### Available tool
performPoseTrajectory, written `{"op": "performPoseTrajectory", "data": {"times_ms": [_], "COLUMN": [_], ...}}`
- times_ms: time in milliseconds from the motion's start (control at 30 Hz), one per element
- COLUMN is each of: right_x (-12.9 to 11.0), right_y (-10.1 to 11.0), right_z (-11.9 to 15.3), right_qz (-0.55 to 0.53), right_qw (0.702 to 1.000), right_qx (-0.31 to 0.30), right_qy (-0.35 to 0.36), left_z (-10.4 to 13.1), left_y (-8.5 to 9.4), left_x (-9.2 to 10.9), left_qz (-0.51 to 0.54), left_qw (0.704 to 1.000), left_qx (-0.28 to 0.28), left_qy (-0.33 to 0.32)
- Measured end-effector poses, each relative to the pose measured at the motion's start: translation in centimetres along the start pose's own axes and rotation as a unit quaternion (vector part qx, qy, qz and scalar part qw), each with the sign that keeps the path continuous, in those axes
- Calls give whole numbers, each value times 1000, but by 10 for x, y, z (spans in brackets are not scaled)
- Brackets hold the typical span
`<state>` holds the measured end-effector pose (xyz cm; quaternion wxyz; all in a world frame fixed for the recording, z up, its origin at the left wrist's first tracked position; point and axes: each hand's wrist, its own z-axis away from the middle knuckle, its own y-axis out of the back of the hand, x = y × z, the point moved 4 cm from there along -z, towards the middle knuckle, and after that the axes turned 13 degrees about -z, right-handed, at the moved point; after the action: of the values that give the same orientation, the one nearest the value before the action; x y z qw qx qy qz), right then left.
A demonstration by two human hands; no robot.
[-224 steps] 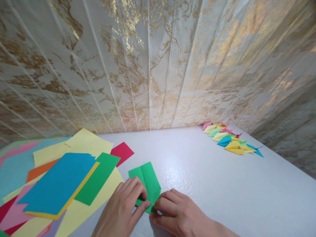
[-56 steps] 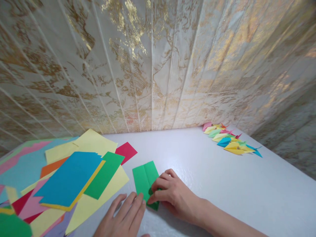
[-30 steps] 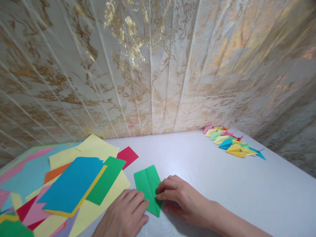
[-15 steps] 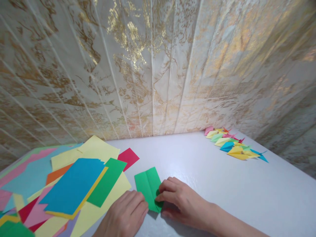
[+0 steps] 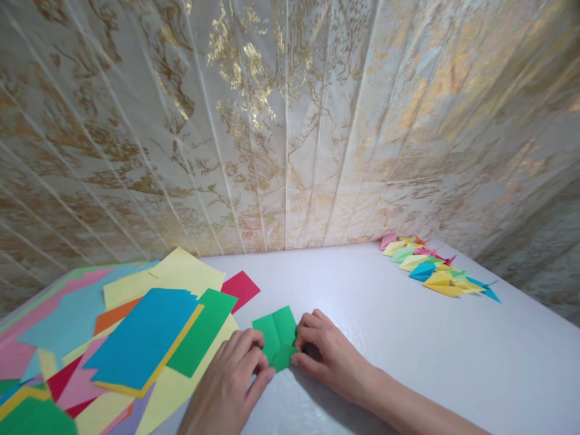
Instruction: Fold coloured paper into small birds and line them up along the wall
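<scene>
A small sheet of green paper (image 5: 274, 329) lies on the white table in front of me, creased down its middle, with its near edge folded up. My left hand (image 5: 242, 368) pinches the near left edge of the sheet, thumb and fingers bent. At the right edge, my right hand (image 5: 319, 344) grips the paper between thumb and curled fingers. The paper's side edges are partly hidden under my fingers.
On the left lies a spread of coloured paper, with a stack of blue sheets (image 5: 147, 338) on top and a green sheet (image 5: 203, 332) beside it. A red piece (image 5: 241, 290) lies behind. Folded paper cranes (image 5: 441, 283) stand in rows at the back right. Patterned curtain (image 5: 290, 151) hangs behind the table.
The near edge of the green paper has been folded up toward its middle. My left hand has moved up and its thumb now shows. My view has shifted slightly left.
</scene>
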<state>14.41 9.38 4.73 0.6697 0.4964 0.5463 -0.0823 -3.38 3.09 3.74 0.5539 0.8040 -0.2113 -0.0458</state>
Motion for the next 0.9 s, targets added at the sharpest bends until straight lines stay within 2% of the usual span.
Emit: {"op": "performPoseTrajectory", "data": {"times_ms": [167,500,767,900], "right_x": [2,-4,0,6], "right_y": [-2,-11,-3,5], "right_z": [-2,-3,-2,-2], "right_qz": [23,78,16,-21], "right_qw": [999,995,998,998], "right_qx": [3,28,7,-2], "right_qy": [-28,-55,-68,-56], "left_z": [1,-2,1,7], "left_y": [-7,-6,-8,-7], "left_x": [-1,4,-5,-11], "left_qz": [-4,-30,33,60], "left_qw": [1000,999,997,996], "left_qx": [-19,-9,-47,-40], "left_qy": [19,17,46,48]}}
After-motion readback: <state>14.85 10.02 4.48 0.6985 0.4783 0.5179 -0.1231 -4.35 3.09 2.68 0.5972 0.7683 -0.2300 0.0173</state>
